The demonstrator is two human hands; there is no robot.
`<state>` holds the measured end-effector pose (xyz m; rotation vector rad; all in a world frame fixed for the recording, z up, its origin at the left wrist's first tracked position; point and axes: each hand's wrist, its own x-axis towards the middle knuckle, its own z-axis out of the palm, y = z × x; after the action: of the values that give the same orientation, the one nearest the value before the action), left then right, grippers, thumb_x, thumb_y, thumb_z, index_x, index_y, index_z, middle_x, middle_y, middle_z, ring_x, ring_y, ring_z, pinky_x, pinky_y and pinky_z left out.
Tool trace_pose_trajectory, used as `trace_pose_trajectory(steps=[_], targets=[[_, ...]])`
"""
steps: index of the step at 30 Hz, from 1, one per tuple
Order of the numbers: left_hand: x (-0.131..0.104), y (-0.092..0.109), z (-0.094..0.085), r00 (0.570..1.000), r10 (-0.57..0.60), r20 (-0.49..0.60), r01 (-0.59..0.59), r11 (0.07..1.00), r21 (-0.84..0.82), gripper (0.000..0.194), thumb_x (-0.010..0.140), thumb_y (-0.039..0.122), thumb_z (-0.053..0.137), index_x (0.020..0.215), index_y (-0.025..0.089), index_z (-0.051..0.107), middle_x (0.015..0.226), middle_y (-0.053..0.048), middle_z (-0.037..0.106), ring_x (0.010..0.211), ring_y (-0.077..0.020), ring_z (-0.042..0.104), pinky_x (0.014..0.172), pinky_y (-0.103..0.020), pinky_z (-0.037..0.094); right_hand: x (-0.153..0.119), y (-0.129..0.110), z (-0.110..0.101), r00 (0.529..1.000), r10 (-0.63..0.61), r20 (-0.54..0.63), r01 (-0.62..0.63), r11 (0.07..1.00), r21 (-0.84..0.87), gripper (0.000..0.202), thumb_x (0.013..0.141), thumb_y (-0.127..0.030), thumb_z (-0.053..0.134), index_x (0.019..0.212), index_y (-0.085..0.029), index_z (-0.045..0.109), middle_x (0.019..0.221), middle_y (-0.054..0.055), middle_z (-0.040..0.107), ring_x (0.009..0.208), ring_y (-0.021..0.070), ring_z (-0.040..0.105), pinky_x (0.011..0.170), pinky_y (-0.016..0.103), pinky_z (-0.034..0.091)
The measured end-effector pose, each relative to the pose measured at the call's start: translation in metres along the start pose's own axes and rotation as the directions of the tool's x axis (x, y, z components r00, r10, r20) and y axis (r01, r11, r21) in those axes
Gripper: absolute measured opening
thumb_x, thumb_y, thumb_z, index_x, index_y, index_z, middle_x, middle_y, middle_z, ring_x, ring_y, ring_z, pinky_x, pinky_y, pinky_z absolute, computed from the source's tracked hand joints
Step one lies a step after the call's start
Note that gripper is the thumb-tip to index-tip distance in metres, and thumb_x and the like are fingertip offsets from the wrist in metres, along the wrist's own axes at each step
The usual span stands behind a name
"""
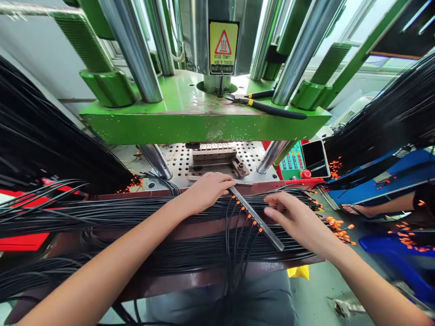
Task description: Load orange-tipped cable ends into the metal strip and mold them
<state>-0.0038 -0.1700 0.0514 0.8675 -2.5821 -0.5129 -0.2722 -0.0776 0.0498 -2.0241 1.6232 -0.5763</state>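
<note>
My left hand (212, 192) is closed on the upper end of a narrow metal bar (253, 215), which slants down to the right above the cables. Several black cables with orange ends (249, 216) are set along the bar's lower edge and hang down towards my lap. My right hand (292, 217) is just right of the bar, apart from it. Its thumb and curled fingers have a gap between them, and I see nothing held there. Beneath both hands, thick bundles of black cable (190, 249) lie across a brown table (190, 278).
Ahead stands a green press plate (210, 127) with steel columns and a heat warning sign (223, 47). Pliers (272, 106) lie on it. Below is a metal mould (214, 156) on a perforated plate. A control panel (292, 158) is at right. A person's foot (360, 210) shows beyond.
</note>
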Motion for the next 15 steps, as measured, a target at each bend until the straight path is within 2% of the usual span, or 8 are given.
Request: trace_pose_trajectory(steps=[2,5,7,9,11,12,13,15], targets=[[0.009,-0.012,0.004,0.998,0.036,0.045,-0.037,0.999,0.03,0.028,0.091,0.023,0.058,0.118,0.025,0.066,0.121,-0.009,0.065,0.111,-0.025,0.059,0.098,-0.041,0.04,-0.037,-0.002,0.001,0.99,0.096,0.101,-0.093,0.995,-0.033,0.022,0.086,-0.05,0.06,0.097,-0.03,0.06,0.096,0.006,0.065,0.086,0.0246,0.062,0.071,0.037,0.05],[0.011,-0.021,0.007,0.997,0.031,0.066,-0.036,0.997,0.071,0.022,0.089,0.031,0.062,0.109,0.024,0.068,0.112,-0.008,0.066,0.1,-0.0246,0.059,0.091,-0.037,0.04,-0.066,-0.003,0.011,0.987,0.151,0.061,-0.145,0.985,-0.093,0.02,0.087,-0.05,0.057,0.088,-0.03,0.057,0.092,0.005,0.064,0.083,0.0249,0.061,0.066,0.037,0.049],[0.003,-0.02,0.005,0.998,0.017,0.06,-0.023,0.995,0.101,0.018,0.09,0.035,0.06,0.102,0.023,0.069,0.105,-0.008,0.066,0.095,-0.0245,0.058,0.088,-0.036,0.04,-0.065,-0.001,0.015,0.986,0.164,0.006,-0.164,0.984,-0.071,0.021,0.091,-0.049,0.049,0.089,-0.03,0.057,0.09,0.005,0.064,0.082,0.0246,0.06,0.067,0.037,0.047],[-0.01,-0.015,-0.001,0.999,-0.029,0.035,0.025,0.993,0.116,0.02,0.093,0.037,0.055,0.097,0.023,0.068,0.097,-0.007,0.066,0.089,-0.0238,0.058,0.082,-0.035,0.039,-0.05,0.0,0.011,0.982,0.186,0.009,-0.186,0.982,0.018,0.026,0.094,-0.051,0.043,0.088,-0.03,0.057,0.082,0.003,0.062,0.074,0.0228,0.058,0.065,0.035,0.045],[-0.025,-0.011,-0.012,0.987,-0.156,-0.034,0.158,0.985,0.07,0.024,0.096,0.039,0.049,0.095,0.023,0.067,0.088,-0.005,0.066,0.08,-0.022,0.057,0.073,-0.032,0.038,-0.023,-0.001,0.004,0.983,0.182,0.017,-0.182,0.971,0.157,0.03,0.095,-0.052,0.041,0.084,-0.028,0.057,0.073,0.001,0.059,0.067,0.0209,0.054,0.061,0.032,0.042],[-0.03,-0.011,-0.017,0.964,-0.249,-0.089,0.25,0.968,0.0,0.026,0.096,0.039,0.047,0.093,0.023,0.067,0.083,-0.003,0.066,0.074,-0.0209,0.056,0.068,-0.03,0.036,-0.005,-0.003,0.001,0.986,0.167,0.004,-0.163,0.959,0.232,0.032,0.094,-0.052,0.041,0.081,-0.027,0.056,0.071,0.001,0.057,0.066,0.0202,0.053,0.061,0.031,0.042],[-0.033,-0.012,-0.022,0.92,-0.356,-0.165,0.34,0.933,-0.12,0.026,0.096,0.039,0.049,0.09,0.023,0.068,0.077,-0.002,0.065,0.07,-0.02,0.054,0.065,-0.029,0.034,0.015,-0.005,-0.001,0.989,0.143,-0.032,-0.126,0.942,0.311,0.032,0.093,-0.051,0.044,0.078,-0.026,0.056,0.071,0.001,0.057,0.068,0.0198,0.053,0.062,0.03,0.042],[-0.032,-0.022,-0.03,0.765,-0.561,-0.317,0.418,0.806,-0.419,0.021,0.09,0.038,0.059,0.082,0.02,0.069,0.066,0.0,0.06,0.063,-0.0184,0.05,0.062,-0.029,0.032,0.063,-0.011,0.001,0.984,0.13,-0.12,-0.065,0.896,0.44,0.031,0.091,-0.049,0.051,0.075,-0.023,0.059,0.073,0.002,0.059,0.071,0.0192,0.054,0.064,0.029,0.043]])
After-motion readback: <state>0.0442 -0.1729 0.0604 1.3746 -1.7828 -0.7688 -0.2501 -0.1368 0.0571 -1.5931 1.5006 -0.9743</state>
